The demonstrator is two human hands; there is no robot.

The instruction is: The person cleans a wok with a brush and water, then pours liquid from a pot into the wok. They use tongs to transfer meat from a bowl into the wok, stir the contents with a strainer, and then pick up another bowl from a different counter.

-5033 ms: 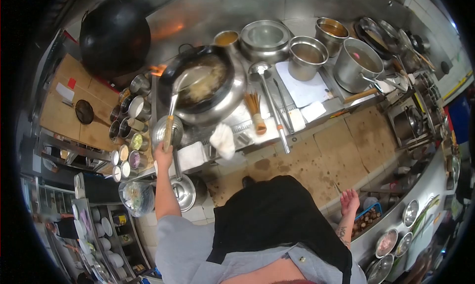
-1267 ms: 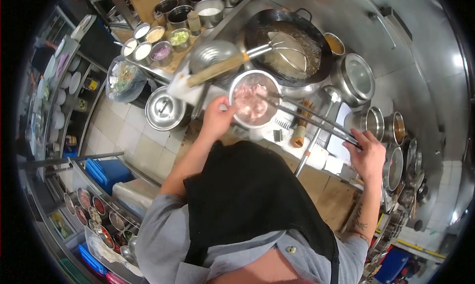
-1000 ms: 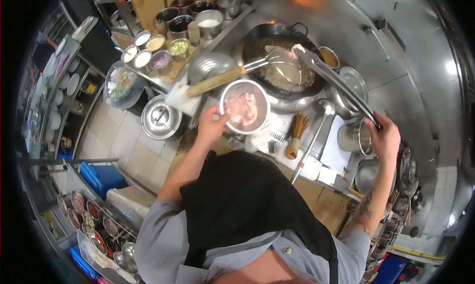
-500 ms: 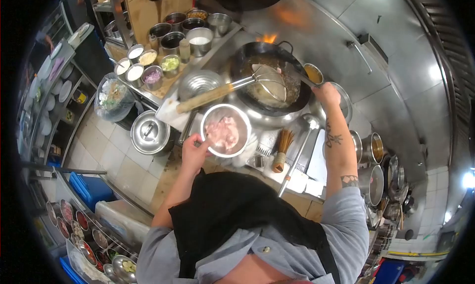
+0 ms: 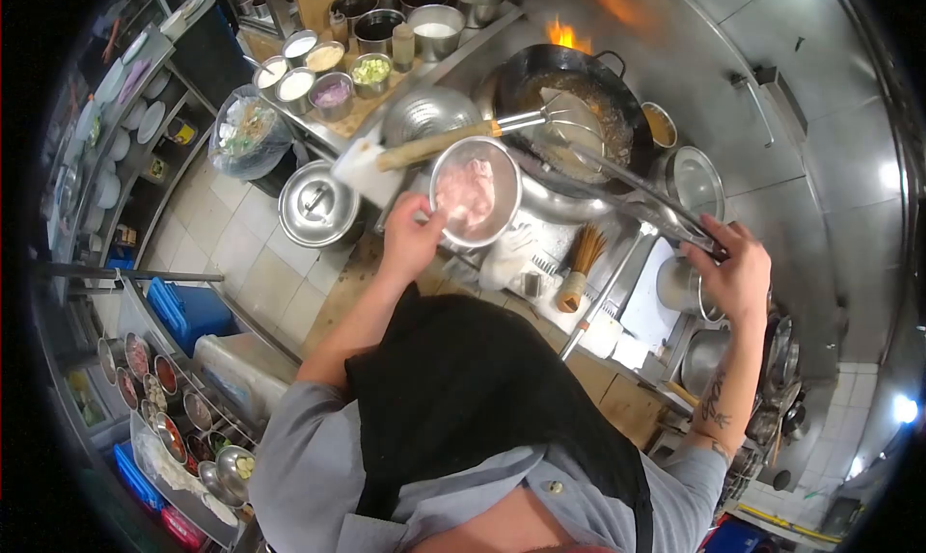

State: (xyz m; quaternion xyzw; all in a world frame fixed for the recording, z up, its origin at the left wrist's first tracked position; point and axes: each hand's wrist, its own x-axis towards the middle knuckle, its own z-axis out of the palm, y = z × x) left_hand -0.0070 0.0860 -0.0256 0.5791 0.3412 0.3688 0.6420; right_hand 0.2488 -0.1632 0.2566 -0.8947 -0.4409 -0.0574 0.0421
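Note:
My left hand (image 5: 413, 237) is closed on the rim of a metal bowl (image 5: 513, 191), which is tilted and holds pale raw meat slices (image 5: 466, 191). My right hand (image 5: 735, 269) grips long metal tongs (image 5: 656, 188), whose far end reaches over the wok. The black wok (image 5: 513, 95) sits on the burner with bubbling oil inside and flames (image 5: 567, 36) behind it. Across the wok's near side lies a wire strainer (image 5: 577, 129), its wooden handle (image 5: 429, 148) pointing left above the bowl. A piece of food in the strainer is too blurred to name.
A perforated metal bowl (image 5: 429, 114) stands left of the wok. Several seasoning pots (image 5: 434, 30) fill the back left. A bamboo brush (image 5: 582, 264) and a ladle (image 5: 612, 283) lie in front of the stove. A lidded pot (image 5: 318, 206) and waste bag (image 5: 246, 134) are at left.
My right hand has moved right and toward me, away from the wok's rim, with the tongs now plainly showing. The meat bowl is still in my left hand. The whole view has shifted.

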